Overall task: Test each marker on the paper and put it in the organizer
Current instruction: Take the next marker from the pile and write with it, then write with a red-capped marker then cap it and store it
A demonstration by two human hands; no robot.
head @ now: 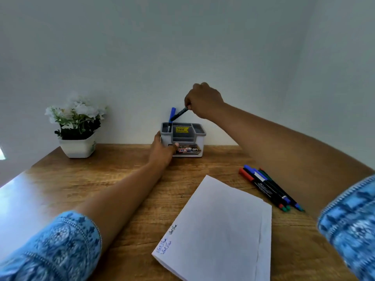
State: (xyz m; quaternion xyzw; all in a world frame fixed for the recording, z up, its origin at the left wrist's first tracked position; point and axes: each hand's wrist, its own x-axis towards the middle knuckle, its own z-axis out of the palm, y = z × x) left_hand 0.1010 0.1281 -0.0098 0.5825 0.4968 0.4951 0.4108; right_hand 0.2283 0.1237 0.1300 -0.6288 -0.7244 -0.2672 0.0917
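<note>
- The left hand (162, 150) grips the organizer's (200, 138) left side, steadying it on the tabletop (121, 169).
- Stowing seems to be the step: the black marker (179, 114) slants toward the left compartment beside a blue marker (172, 113), tip perhaps not yet inside.
- The right hand (204, 100), arm outstretched, pinches its top end; next, lower and release.

Both arms reach far out in front. The left hand (162, 151) is low and grips the side of the organizer (190, 138), thumb on the front. The right hand (204, 100) is up higher, knuckles on top, and pinches the end of a black marker (179, 114). It looks like the thumb and first finger do the pinching, but they are hard to see. Both forearms are bare, with blue sleeves (56, 248) at the elbows
</note>
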